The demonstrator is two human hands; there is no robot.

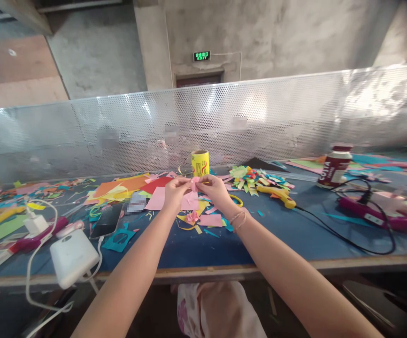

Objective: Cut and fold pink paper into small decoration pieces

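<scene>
Between both hands, above the middle of the table, is a small piece of pink paper [195, 183]. My left hand [177, 191] pinches its left side, and the fingertips of my right hand [213, 188] close on its right side. Below them lie a pink sheet [157, 199], a small folded pink paper shape [192, 217] and a pink rectangle of paper [211, 220]. Just behind the hands a yellow cardboard roll [200, 163] stands upright. A yellow ring-shaped handle [237, 201] shows beside my right wrist.
A yellow glue gun [277, 195] trails a black cord on the right, near a Costa bottle [334, 166] and a purple power strip [377, 213]. On the left are a phone [107, 220], a white power bank [73, 257] and cables. A perforated metal screen [126, 136] runs behind.
</scene>
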